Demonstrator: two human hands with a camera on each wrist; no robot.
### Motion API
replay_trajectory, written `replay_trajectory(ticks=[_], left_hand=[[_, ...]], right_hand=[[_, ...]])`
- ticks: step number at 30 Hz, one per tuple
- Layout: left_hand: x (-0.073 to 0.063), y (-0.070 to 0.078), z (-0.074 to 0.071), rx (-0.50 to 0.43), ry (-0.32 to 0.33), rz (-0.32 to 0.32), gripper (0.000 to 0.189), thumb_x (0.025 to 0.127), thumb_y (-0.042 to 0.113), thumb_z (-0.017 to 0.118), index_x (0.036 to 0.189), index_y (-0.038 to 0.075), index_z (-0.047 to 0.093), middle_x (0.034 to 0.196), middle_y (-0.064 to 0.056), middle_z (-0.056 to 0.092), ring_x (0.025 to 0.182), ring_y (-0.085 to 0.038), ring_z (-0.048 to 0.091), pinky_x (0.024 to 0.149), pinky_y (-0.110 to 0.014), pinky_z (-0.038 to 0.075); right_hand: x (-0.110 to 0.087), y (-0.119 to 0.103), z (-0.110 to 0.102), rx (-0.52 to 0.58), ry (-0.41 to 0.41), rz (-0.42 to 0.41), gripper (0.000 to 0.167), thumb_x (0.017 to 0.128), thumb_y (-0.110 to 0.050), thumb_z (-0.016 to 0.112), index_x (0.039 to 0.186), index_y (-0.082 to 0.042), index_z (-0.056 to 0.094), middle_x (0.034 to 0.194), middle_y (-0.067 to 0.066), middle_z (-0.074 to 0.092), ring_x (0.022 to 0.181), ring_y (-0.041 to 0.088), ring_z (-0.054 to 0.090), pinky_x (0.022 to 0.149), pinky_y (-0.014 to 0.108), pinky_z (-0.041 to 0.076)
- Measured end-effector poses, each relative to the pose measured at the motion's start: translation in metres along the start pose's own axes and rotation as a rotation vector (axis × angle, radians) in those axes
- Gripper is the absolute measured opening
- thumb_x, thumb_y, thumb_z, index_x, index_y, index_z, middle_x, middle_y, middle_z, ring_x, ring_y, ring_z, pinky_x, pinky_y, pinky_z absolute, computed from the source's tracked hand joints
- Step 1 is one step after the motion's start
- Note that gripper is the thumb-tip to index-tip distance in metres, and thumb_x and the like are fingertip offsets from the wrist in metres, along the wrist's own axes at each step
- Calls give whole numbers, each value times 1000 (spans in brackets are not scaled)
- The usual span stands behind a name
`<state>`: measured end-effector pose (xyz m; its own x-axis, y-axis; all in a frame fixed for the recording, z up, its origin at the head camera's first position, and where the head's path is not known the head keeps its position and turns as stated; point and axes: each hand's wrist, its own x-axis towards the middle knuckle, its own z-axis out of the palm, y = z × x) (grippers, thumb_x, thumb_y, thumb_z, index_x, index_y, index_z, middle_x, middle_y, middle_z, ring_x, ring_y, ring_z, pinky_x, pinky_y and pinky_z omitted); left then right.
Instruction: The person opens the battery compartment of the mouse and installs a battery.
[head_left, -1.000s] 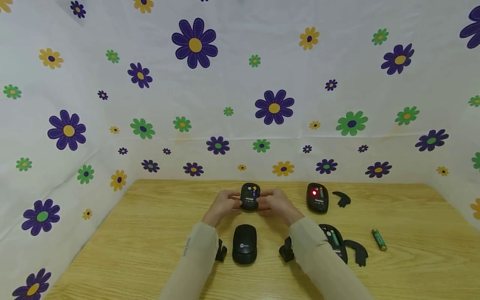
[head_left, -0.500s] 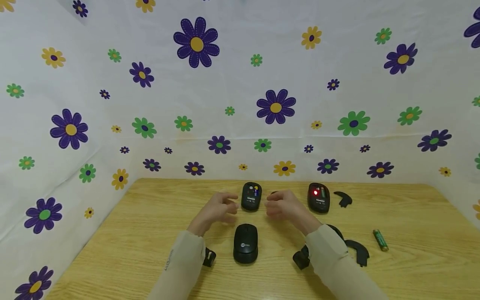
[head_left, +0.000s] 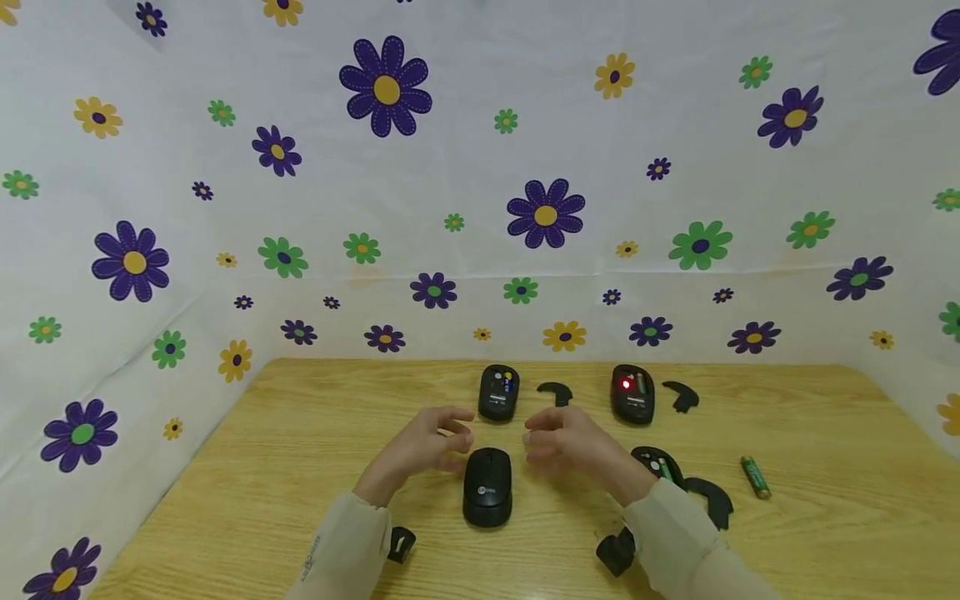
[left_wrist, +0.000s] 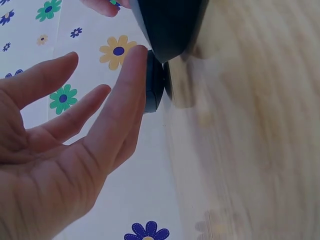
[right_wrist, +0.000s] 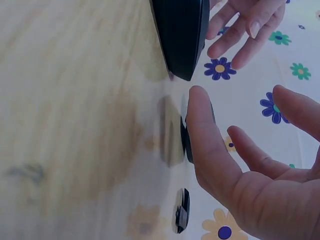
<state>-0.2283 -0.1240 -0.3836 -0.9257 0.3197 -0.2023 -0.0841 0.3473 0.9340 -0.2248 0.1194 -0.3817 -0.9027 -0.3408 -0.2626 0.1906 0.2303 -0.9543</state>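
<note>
A black computer mouse [head_left: 487,488] stands right side up at the middle of the table, its printed logo showing. My left hand [head_left: 426,443] is just beyond its left side, fingers loosely bent and holding nothing. On the other side my right hand [head_left: 573,442] hovers with relaxed fingers, also holding nothing. Behind them a second mouse [head_left: 498,392] lies upside down with a blue-and-yellow battery in its open compartment. Its curved black cover [head_left: 556,392] lies to its right, partly behind the right hand. In the left wrist view the near mouse [left_wrist: 170,25] stands beyond the fingertips.
Another upturned mouse [head_left: 633,396] at the back right glows red, with a curved cover [head_left: 682,396] beside it. Nearer, an upturned mouse [head_left: 657,465] is partly hidden by the right sleeve, next to its cover [head_left: 711,502]. A green battery [head_left: 755,477] lies farther right.
Both hands have let go of the upturned mouse at the back and drawn back toward the near mouse. The curved cover beside the back mouse has come into sight.
</note>
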Motion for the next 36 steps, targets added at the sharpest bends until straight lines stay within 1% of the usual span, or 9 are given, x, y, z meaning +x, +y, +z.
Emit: replay_trajectory(ticks=[3, 8, 15, 21, 25, 30, 36], left_hand=[[-7, -1, 2, 4, -6, 2, 43, 97, -3, 61, 138, -11, 52, 118, -22, 59, 96, -29, 65, 78, -44, 62], [-17, -6, 3, -2, -40, 5, 44, 97, -1, 62, 138, -12, 51, 119, -23, 58, 97, -30, 65, 76, -46, 62], [-26, -16, 4, -39, -65, -42, 48, 97, -1, 62, 142, -9, 48, 122, -22, 56, 100, -29, 61, 72, -44, 63], [-26, -21, 7, -73, -71, -47, 54, 96, -1, 65, 145, -9, 44, 129, -26, 51, 107, -33, 58, 71, -44, 63], [-26, -21, 8, -90, -69, -39, 56, 95, -3, 64, 146, -10, 41, 131, -29, 49, 108, -34, 59, 71, -45, 63], [-25, -22, 10, -111, -66, -35, 56, 95, -3, 65, 145, -11, 41, 134, -30, 46, 108, -34, 59, 71, -46, 63], [-25, -20, 14, -94, -51, -87, 57, 93, -4, 66, 144, -11, 42, 134, -28, 49, 106, -33, 59, 70, -45, 63]], right_hand=[[-4, 4, 2, 24, -20, 3, 45, 97, -6, 62, 133, 17, 49, 125, 25, 60, 103, 38, 69, 81, 46, 61], [-9, 8, 6, 75, -56, 15, 45, 97, -5, 62, 134, 17, 47, 127, 27, 58, 101, 37, 68, 75, 46, 63], [-13, 12, 13, 118, -108, 26, 46, 98, -5, 60, 135, 17, 45, 129, 28, 54, 97, 34, 68, 70, 46, 63], [-13, 15, 18, 151, -116, 52, 46, 96, -4, 61, 134, 16, 45, 129, 26, 53, 95, 31, 67, 71, 47, 63], [-14, 15, 21, 150, -117, 46, 48, 95, -4, 64, 134, 16, 45, 124, 25, 56, 96, 31, 66, 71, 47, 63], [-14, 14, 26, 145, -114, 25, 50, 90, 3, 66, 134, 17, 46, 118, 24, 55, 94, 28, 62, 73, 50, 62], [-12, 13, 33, 121, -66, 48, 50, 85, 12, 65, 131, 17, 48, 120, 27, 54, 99, 30, 60, 76, 53, 61]])
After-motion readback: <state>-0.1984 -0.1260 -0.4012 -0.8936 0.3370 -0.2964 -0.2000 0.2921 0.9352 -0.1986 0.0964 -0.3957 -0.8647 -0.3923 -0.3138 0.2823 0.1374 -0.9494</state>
